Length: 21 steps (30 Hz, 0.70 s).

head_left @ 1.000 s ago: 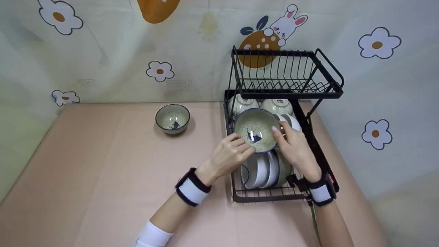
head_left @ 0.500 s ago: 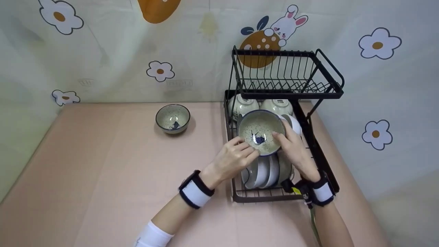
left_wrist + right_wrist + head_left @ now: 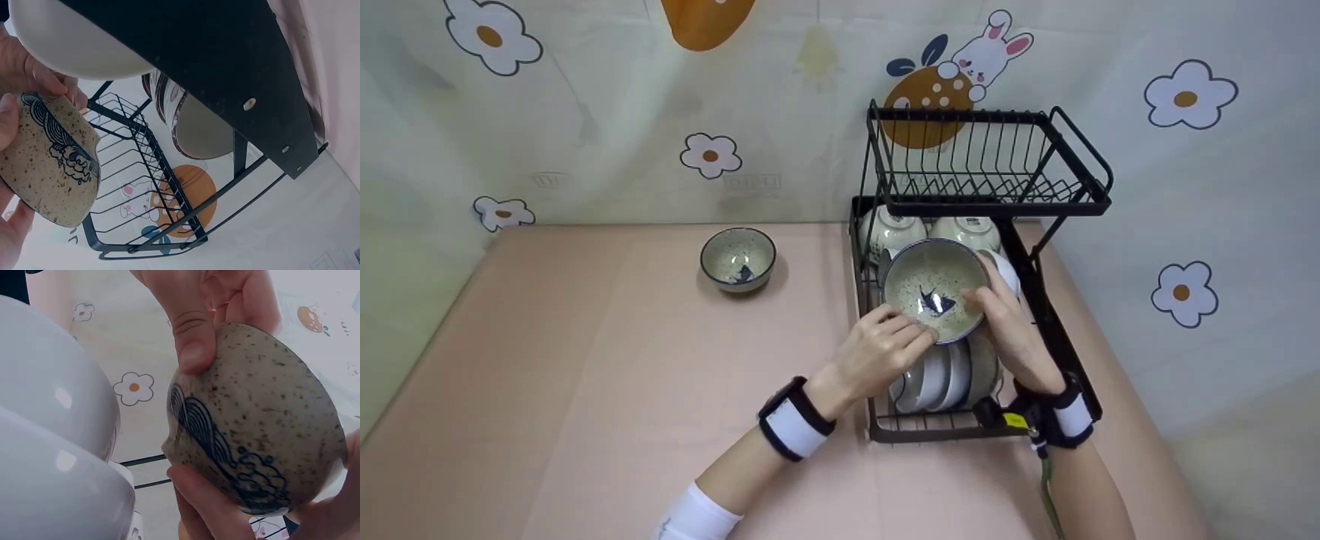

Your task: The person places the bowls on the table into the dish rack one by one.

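Observation:
A speckled grey-green bowl (image 3: 936, 274) with a blue rim and a dark blue mark inside is held over the lower tier of the black dish rack (image 3: 952, 433), its inside facing the head camera. My left hand (image 3: 881, 351) pinches its lower left rim. On the opposite side, my right hand (image 3: 1014, 334) grips the wall with the thumb inside. Both wrist views show the bowl's speckled outside with a blue wave pattern, fingers of two hands around it. Just below it, several bowls (image 3: 934, 379) stand on edge in the rack.
A similar small bowl (image 3: 737, 255) sits upright on the pink tabletop (image 3: 607, 375), left of the rack. Upturned bowls (image 3: 894, 231) fill the rack's back. The upper wire basket (image 3: 990, 202) overhangs them. A patterned curtain (image 3: 607, 112) stands behind.
The bowl and both hands have shifted a little to the right and slightly toward the person. Both hands have kept hold of it.

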### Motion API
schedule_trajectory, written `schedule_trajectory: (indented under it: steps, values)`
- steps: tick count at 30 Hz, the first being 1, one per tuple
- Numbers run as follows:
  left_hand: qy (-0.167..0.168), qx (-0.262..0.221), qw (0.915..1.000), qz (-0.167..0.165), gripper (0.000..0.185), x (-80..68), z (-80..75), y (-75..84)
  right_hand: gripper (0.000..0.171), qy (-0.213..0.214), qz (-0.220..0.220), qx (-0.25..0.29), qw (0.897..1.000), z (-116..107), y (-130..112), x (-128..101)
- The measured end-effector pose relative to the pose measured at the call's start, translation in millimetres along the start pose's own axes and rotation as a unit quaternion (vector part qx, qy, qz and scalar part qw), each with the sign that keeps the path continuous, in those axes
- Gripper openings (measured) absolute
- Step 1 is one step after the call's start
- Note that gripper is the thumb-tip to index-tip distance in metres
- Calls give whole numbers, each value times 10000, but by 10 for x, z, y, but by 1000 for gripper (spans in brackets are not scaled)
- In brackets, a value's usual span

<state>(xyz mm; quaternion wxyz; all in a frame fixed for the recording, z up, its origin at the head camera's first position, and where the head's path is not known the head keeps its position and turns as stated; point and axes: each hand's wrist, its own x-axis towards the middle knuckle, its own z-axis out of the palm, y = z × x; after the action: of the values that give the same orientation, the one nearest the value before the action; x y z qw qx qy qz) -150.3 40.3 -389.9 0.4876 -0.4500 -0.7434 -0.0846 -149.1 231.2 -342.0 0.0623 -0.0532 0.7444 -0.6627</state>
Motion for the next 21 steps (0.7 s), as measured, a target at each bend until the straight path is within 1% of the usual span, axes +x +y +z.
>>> schedule_trajectory:
  steps: [4, 7, 8, 12, 15, 17, 18, 20, 21]
  values:
    - [91, -14, 10000, -35, 5, 3, 11, 6, 59, 152, -248, -243, 9993, -8, 3, -1]
    - [114, -49, 9998, -149, 3, 3, 10, -3, 55, 307, -452, -570, 9969, -43, 5, 1]
    - [119, -85, 9997, -208, 1, 3, 8, -8, 54, 353, -534, -694, 9955, -59, 4, 3]
    - [141, -260, 9980, -550, 13, 3, -2, -29, 50, 527, -642, -957, 9919, -139, -11, -9]
    - [104, -320, 9956, -876, 12, 0, -17, -45, 49, 706, -646, -1203, 9881, -202, -33, -23]
    - [-117, -304, 9924, -1183, 8, -10, -27, -55, 48, 879, -646, -1432, 9837, -247, -51, -33]
    - [-309, -301, 9896, -1374, 7, -18, -33, -60, 47, 1005, -624, -1580, 9803, -271, -61, -39]
    - [-864, -257, 9792, -1816, 10, -37, -50, -71, 46, 1244, -589, -1939, 9713, -318, -79, -55]
    - [-1198, -217, 9715, -2035, 12, -49, -56, -76, 45, 1342, -601, -2131, 9659, -342, -86, -60]
